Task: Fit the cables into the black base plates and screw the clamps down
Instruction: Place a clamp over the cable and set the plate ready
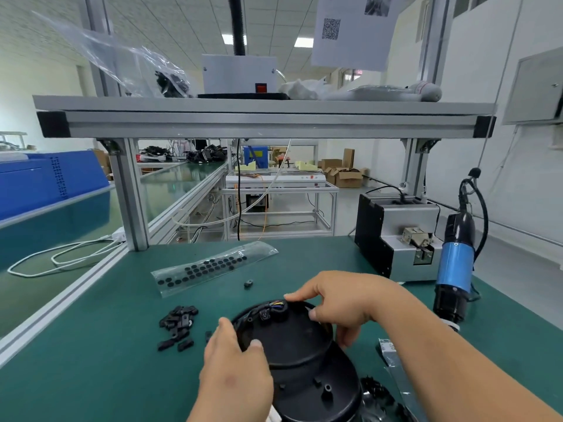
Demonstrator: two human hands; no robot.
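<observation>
Head view, left hand (234, 371) gripping the black base plate (294, 341), right hand (344, 303) curling fingers over its far edge by the cables (274, 306), clamps (178, 325) lying on the left.

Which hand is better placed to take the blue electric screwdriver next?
Right, probably. The electric screwdriver hangs on the right, nearer the right hand; the left hand grips the left edge of the base plate.

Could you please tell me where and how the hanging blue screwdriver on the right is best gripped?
With the right hand, wrap the fingers round the blue barrel of the screwdriver, from the near side. It hangs upright, tip down; its power cord loops down the right, and the screw feeder stands close on its left.
</observation>
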